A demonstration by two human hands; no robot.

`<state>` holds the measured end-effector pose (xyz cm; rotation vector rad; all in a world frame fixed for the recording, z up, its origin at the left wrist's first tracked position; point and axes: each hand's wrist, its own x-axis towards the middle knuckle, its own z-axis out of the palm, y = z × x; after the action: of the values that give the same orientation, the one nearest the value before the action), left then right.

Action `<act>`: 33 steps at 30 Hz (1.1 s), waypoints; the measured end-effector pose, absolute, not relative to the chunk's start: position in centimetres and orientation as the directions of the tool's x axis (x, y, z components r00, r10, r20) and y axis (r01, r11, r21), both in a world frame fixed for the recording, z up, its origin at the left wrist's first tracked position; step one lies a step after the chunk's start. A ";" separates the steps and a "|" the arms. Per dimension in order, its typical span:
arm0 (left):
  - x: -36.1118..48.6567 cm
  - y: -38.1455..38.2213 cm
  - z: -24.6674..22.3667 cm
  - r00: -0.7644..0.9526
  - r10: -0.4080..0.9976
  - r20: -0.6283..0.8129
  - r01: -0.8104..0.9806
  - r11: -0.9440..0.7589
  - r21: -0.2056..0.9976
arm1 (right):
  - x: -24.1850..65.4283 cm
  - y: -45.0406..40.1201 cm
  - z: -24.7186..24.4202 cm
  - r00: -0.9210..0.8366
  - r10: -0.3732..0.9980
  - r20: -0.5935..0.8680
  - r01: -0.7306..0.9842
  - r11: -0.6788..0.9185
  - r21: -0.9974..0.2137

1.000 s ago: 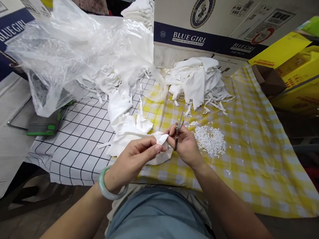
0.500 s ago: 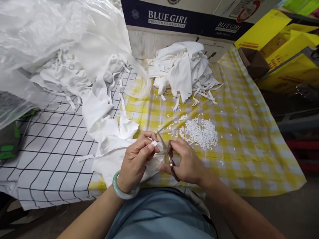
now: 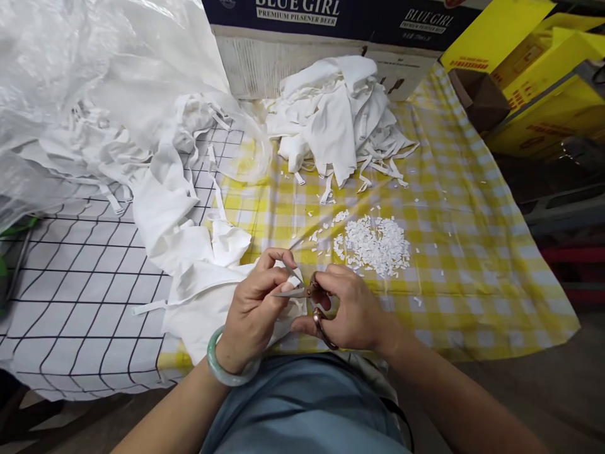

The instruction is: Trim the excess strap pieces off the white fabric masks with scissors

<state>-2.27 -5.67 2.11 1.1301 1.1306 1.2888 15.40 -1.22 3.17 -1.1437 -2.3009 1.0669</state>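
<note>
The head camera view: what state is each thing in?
Left bare hand: pinching a small white cloth end
Right bare hand: holding the scissors
Brown-handled metal scissors: blades open
Long white cloth: crumpled
White fabric heap: loosely piled
Tiny white clippings: piled, some scattered
Clear plastic sheeting: crumpled
Yellow-white checked plastic tablecloth: spread, creased
Pale green round bangle: worn

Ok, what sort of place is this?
Likely a makeshift fabric workspace: scissors in the right hand, a heap of white cloth pieces, and small white snippets on a yellow checked tablecloth.
</note>
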 end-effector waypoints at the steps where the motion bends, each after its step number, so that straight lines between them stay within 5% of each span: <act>1: -2.2 -5.7 2.1 -0.016 1.000 0.023 -0.109 -0.025 0.994 | 15.4 -1.3 3.2 -0.607 0.795 -0.015 0.527 0.388 -0.756; 21: -0.1 -3.8 1.4 0.093 0.994 0.056 -0.042 -0.053 0.998 | 17.9 -2.2 1.6 -0.446 0.893 -0.061 0.603 0.250 -0.758; 29: 2.5 -2.1 1.1 0.231 0.973 -0.010 0.038 0.001 0.999 | 22.1 -3.0 0.3 -0.179 0.950 -0.258 0.580 -0.110 -0.807; 33: -0.3 -5.0 4.3 0.392 0.920 0.009 0.067 -0.038 0.997 | 22.0 -2.9 0.7 -0.272 0.961 -0.047 0.435 0.079 -0.897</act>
<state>-0.32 -4.96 4.26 1.4435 0.9450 0.8876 21.98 -2.92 0.66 -1.3829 -1.7734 1.1495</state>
